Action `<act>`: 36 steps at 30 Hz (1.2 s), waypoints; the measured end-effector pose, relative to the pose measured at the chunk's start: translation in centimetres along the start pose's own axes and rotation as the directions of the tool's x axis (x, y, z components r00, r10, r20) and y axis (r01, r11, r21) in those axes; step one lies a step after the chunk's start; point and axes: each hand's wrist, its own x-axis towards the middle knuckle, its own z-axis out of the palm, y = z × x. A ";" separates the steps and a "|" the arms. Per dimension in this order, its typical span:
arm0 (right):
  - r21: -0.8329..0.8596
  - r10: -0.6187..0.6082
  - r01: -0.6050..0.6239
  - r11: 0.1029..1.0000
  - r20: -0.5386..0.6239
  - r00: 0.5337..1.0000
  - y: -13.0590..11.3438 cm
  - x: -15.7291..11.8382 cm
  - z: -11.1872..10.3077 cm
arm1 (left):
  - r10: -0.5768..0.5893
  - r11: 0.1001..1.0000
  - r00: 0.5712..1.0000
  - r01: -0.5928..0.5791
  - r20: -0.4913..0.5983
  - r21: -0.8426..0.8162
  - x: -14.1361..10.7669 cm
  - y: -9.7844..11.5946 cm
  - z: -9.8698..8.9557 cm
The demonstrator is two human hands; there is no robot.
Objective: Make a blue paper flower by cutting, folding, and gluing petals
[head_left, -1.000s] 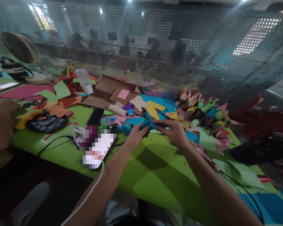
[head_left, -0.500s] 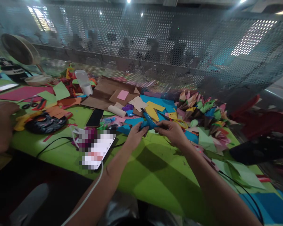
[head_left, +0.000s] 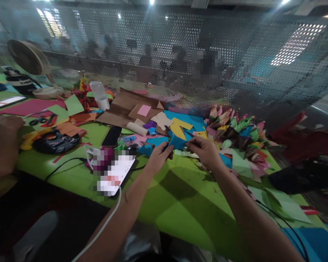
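A folded piece of blue paper (head_left: 177, 142) is held up between both hands above the green table (head_left: 164, 203). My left hand (head_left: 160, 154) pinches its left side, fingers closed. On the other side, the thumb and fingers of my right hand (head_left: 202, 150) grip the paper's right edge. Behind the hands lie yellow paper pieces (head_left: 180, 127), a cream paper shape (head_left: 161, 119) and more blue paper (head_left: 191, 120). A lit phone (head_left: 117, 174) with a white cable rests left of my left forearm.
Paper flowers (head_left: 235, 127) are bunched at the back right, near pale green sheets (head_left: 287, 203). A dark phone (head_left: 112, 136), a patterned pouch (head_left: 56, 140) and a fan (head_left: 27, 58) are on the left. Another person's hand (head_left: 8, 125) is at the far left.
The blue paper has turned and shows a broader face between my hands. My right hand has shifted slightly right. The whole view has also moved slightly.
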 end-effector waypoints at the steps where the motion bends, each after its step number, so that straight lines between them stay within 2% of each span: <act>1: 0.009 0.007 -0.007 1.000 0.009 1.000 0.0 0.0 0.0 | 0.007 1.000 1.000 -0.007 -0.008 0.014 0.0 0.0 -0.1; 5: 0.069 0.033 -0.038 0.997 0.068 0.997 0.3 0.2 0.2 | 0.017 0.997 0.999 -0.014 -0.032 0.073 0.0 0.3 -0.3; 9: 0.111 0.051 -0.065 0.992 0.132 0.990 0.9 0.4 0.5 | 0.034 0.990 0.999 -0.035 0.005 0.138 -0.1 0.3 -0.1; 13: 0.126 0.101 -0.116 0.985 0.119 0.988 1.3 0.5 0.5 | -0.013 0.999 0.998 0.010 0.066 0.044 0.0 -0.1 0.1; 16: 0.113 0.093 -0.108 0.988 0.132 0.987 1.2 0.4 0.3 | -0.020 0.999 0.997 0.022 0.076 -0.026 0.0 -0.3 0.2; 21: 0.126 0.035 -0.057 0.990 0.175 0.984 0.9 0.1 0.7 | 0.027 0.988 0.996 -0.040 0.088 0.149 -0.3 -0.5 0.3; 26: 0.102 0.040 -0.052 0.993 0.118 0.992 0.9 -0.1 1.3 | 0.055 0.958 0.986 -0.096 0.156 0.272 -0.4 -0.6 0.5; 31: 0.086 0.041 -0.050 0.995 0.103 0.994 0.8 -0.1 1.2 | 0.036 0.976 0.987 -0.069 0.160 0.207 -0.3 -0.6 0.5; 36: 0.093 0.021 -0.029 0.995 0.093 0.995 1.2 0.0 1.1 | 0.043 0.973 0.987 -0.076 0.155 0.217 -0.4 -0.3 0.6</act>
